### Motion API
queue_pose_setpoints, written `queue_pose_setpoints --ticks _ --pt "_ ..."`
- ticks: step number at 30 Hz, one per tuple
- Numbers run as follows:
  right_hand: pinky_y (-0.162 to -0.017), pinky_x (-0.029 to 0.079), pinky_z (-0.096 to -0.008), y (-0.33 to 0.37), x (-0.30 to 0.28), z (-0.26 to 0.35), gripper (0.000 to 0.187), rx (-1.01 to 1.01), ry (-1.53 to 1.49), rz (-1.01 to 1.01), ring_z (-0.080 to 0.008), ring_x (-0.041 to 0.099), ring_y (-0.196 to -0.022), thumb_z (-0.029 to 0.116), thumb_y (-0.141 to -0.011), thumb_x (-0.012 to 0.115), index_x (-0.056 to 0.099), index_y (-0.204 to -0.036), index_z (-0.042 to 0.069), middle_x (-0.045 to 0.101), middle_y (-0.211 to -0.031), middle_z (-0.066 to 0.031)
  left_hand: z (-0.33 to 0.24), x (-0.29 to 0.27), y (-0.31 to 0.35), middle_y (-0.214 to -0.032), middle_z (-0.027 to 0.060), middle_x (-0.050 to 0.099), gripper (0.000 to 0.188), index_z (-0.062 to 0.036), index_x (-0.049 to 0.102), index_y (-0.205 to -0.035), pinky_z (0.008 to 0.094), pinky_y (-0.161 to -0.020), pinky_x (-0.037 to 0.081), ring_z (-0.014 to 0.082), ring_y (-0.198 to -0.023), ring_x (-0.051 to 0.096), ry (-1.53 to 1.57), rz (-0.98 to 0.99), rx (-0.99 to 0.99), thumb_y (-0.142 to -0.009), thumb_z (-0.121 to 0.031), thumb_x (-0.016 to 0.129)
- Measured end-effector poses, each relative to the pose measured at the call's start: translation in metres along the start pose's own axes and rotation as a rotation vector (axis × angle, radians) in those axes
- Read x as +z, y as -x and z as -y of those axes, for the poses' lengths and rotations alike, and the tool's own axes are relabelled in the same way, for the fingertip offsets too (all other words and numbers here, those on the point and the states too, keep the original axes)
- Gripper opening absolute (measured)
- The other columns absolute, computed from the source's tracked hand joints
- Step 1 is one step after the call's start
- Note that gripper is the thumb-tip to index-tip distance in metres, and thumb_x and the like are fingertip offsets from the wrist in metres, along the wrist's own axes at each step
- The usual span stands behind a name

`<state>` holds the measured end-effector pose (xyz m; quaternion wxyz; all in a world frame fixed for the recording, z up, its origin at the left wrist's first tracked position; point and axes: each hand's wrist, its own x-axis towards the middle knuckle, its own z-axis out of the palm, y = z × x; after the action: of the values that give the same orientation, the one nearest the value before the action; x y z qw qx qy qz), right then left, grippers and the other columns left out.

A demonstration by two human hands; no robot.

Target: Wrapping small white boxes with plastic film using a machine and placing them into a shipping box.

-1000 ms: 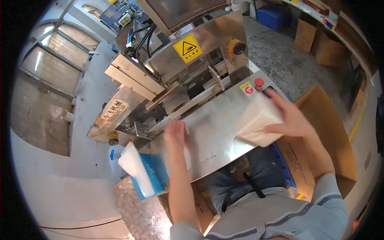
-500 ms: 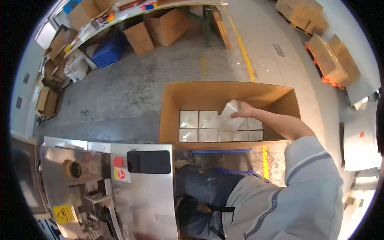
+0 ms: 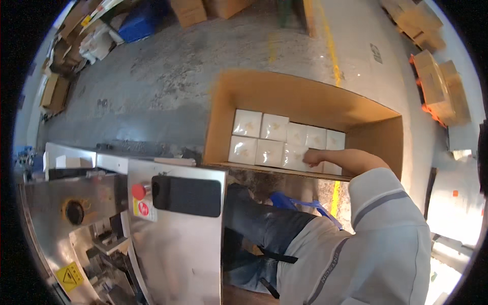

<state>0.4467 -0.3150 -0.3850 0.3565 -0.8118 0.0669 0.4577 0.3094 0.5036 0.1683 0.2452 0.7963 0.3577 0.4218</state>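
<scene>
White packets [image 3: 296, 134] sit in two rows inside the brown carton [image 3: 305, 99]. The right hand [image 3: 313, 157] is at the near row, its grip impossible to tell; the left hand is out of view. Nearby, a black phone [image 3: 187, 196] lies on the steel worktop [image 3: 175, 249].

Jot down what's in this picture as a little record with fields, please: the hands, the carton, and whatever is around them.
Right hand: the hand is over the front row of packs; whether it grips one is unclear
Left hand: out of view
Carton: brown carton, open on top
Contents: white packs in two rows, toward the carton's left
Left of carton: metal table
On table: dark phone, beside a red button
Background: blue bin on the floor
</scene>
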Motion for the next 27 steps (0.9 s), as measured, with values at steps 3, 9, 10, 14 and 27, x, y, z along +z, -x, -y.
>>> queue_pose_setpoints --ticks 3,9,10,14,27 --pt "-0.069 0.053 -0.0518 -0.001 -0.006 -0.053 0.028 0.012 0.59 -0.097 -0.0402 0.068 -0.078 0.027 -0.086 0.058 0.072 -0.077 0.004 0.07 -0.083 -0.0228 0.096 0.082 0.007 -0.101 0.0122 0.066 0.033 0.0038 0.064 -0.116 0.0343 -0.078 0.052 0.0215 -0.088 0.061 -0.016 0.225 0.131 -0.093 -0.02 0.063" --pt "-0.09 0.051 -0.0379 0.092 -0.107 0.099 0.041 -0.186 -0.06 -0.217 -0.0208 0.065 -0.101 0.027 -0.087 0.073 0.069 -0.115 -0.003 0.073 -0.111 -0.0171 0.205 -0.088 -0.045 -0.107 0.0052 0.065 0.037 -0.0049 0.067 -0.117 0.0263 -0.085 0.047 0.0138 -0.095 0.058 -0.378 0.295 0.296 -0.102 -0.034 0.05" --pt "-0.091 0.05 -0.039 0.091 -0.113 0.106 0.041 -0.204 -0.253 -0.244 -0.02 0.064 -0.104 0.024 -0.088 0.071 0.066 -0.117 -0.005 0.071 -0.115 -0.019 0.206 -0.094 -0.056 -0.115 0.0081 0.065 0.047 -0.0023 0.065 -0.123 0.0293 -0.087 0.047 0.0143 -0.101 0.059 0.142 0.288 -0.324 -0.104 -0.04 0.044" --pt "-0.093 0.049 -0.0405 0.143 -0.162 0.127 0.033 -0.364 0.049 -0.367 -0.0258 0.064 -0.108 0.01 -0.097 0.057 0.059 -0.125 -0.008 0.069 -0.115 -0.0204 0.12 0.026 -0.061 -0.107 0.0077 0.07 0.051 0.0013 0.057 -0.129 0.0295 -0.084 0.051 0.0183 -0.096 0.065 0.098 0.276 -0.329 -0.099 -0.04 0.058" --pt "-0.097 0.049 -0.0325 0.27 -0.154 0.379 0.043 -0.651 0.089 -0.587 -0.0182 0.062 -0.112 0.012 -0.098 0.061 0.053 -0.137 -0.004 0.066 -0.123 -0.0149 0.096 -0.004 -0.056 -0.085 0.0137 0.072 0.021 0.0025 0.065 -0.108 0.032 -0.072 0.054 0.0191 -0.074 0.068 -0.113 -0.238 0.169 -0.096 -0.015 0.064"
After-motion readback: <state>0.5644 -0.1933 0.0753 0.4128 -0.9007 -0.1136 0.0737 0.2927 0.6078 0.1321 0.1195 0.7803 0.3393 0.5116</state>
